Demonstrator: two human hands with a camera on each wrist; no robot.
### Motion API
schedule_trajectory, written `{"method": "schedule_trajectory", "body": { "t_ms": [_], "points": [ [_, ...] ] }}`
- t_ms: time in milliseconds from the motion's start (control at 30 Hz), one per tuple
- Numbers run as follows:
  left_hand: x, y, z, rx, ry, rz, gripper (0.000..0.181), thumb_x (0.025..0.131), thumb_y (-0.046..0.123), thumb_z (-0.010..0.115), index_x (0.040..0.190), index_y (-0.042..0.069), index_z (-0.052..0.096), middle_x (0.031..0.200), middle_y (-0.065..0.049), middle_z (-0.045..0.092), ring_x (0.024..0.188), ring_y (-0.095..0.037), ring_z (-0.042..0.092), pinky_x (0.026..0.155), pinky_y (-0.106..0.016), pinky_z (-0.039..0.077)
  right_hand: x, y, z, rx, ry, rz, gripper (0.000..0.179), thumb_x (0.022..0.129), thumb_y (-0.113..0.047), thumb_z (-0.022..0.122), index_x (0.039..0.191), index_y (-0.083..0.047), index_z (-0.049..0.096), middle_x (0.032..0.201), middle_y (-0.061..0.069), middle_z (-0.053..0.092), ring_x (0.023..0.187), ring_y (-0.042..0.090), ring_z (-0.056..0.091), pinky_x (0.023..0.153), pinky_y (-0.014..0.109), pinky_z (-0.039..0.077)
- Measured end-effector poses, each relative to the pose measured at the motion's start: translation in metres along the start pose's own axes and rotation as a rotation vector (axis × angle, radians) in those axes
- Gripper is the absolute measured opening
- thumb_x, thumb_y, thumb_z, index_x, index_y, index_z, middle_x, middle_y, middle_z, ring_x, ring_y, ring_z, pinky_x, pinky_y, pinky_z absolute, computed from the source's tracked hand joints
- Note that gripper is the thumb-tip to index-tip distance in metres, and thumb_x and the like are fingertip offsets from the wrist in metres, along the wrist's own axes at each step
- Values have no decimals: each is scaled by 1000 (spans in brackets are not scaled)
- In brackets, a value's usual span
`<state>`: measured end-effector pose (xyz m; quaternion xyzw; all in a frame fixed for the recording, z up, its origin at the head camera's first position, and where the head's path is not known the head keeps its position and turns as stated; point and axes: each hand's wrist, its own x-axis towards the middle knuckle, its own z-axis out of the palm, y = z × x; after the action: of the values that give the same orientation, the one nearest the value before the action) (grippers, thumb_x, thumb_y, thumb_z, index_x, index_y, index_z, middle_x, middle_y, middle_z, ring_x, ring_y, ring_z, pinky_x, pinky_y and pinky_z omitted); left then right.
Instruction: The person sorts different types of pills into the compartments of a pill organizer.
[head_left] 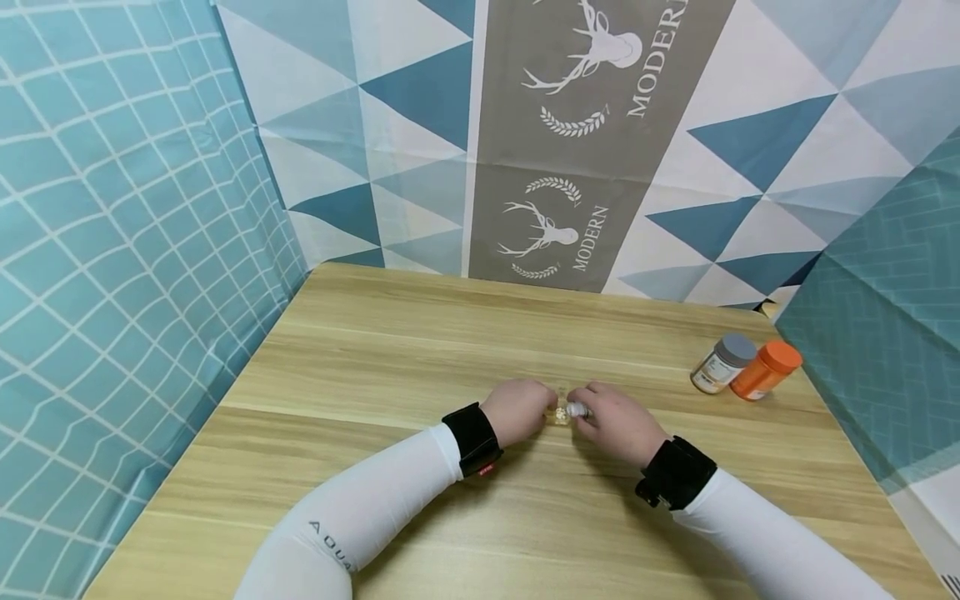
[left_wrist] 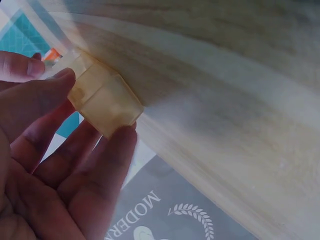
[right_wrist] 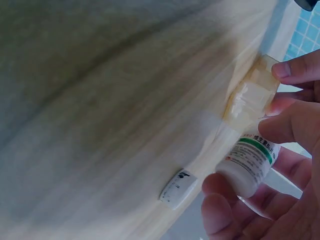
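Observation:
My left hand pinches a small clear, amber-tinted pill box between thumb and fingertips, low over the wooden table. Dividers show in the box, and pale pills lie in it. From the other side my right hand grips a white pill bottle with a green band and printed label. The bottle is tilted, its neck end right at the box; my right thumb partly covers that end. Below the bottle in the right wrist view, a small white cap-like piece with dark marks sits on the table.
Toward the table's right back stand a grey-lidded bottle and an orange bottle, side by side. The wooden table meets a patterned cloth at its back. Blue tile-print cloth hangs along the left side.

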<state>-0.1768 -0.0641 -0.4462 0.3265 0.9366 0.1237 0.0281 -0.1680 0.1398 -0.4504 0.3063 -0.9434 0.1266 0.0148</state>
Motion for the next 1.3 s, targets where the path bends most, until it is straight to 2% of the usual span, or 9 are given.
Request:
{"method": "schedule_trajectory", "body": {
  "t_ms": [133,300,433,600,800,867,967,1100,1300],
  "points": [
    [3,0,1,-3,3,-1,11,86,11,72,96,15,76,92,5,67,76,-7,58,66,-21,48,-5,2,0,37,7,49,27,89,-15,70,115,-9,65,101,2,61,88,14,59,78,37,52],
    [4,1,-1,36,35,-5,17,84,22,77,100,17,78,99,4,66,86,-13,61,79,-27,50,-11,3,0,122,45,99,27,88,-13,69,113,-11,61,101,1,58,85,12,57,74,34,51],
    [1,3,-1,47,60,-25,24,83,31,78,105,21,77,103,5,67,90,-16,61,88,-35,47,-15,4,0,249,61,166,22,91,-13,66,111,-12,58,101,1,58,85,13,58,72,32,50],
    [-5,13,1,19,127,-25,36,86,40,76,116,20,72,115,3,68,108,-20,62,101,-43,42,-20,3,-3,406,95,240,20,96,-18,62,114,-12,54,107,2,60,93,16,61,72,33,50],
    [-10,26,1,-84,217,3,41,88,42,74,120,17,69,112,6,70,110,-15,62,100,-42,42,-25,-9,-4,647,144,191,22,98,-17,63,113,-8,51,111,10,57,96,22,62,75,33,53],
    [-13,27,0,-116,237,3,39,88,41,74,119,18,68,112,8,71,108,-13,62,99,-41,43,-26,-16,-4,728,142,175,22,98,-14,62,114,-6,49,112,12,56,95,23,62,73,31,53],
    [-16,27,1,-155,262,4,33,89,39,73,116,19,69,111,10,71,106,-10,63,98,-40,44,-27,-24,-3,845,112,179,24,99,-11,60,117,-5,46,113,16,55,93,32,63,70,35,56],
    [-19,24,2,-193,289,26,24,89,36,74,109,22,70,104,15,70,98,-10,65,95,-39,46,-27,-29,1,924,82,196,27,100,-11,58,122,-4,44,114,19,56,93,42,62,72,45,56],
    [-23,21,1,-201,292,25,20,87,34,77,103,24,71,99,16,70,94,-10,65,94,-39,46,-26,-33,5,926,54,193,26,101,-11,57,122,-4,44,121,18,54,100,37,62,75,41,56]
  ]
}}
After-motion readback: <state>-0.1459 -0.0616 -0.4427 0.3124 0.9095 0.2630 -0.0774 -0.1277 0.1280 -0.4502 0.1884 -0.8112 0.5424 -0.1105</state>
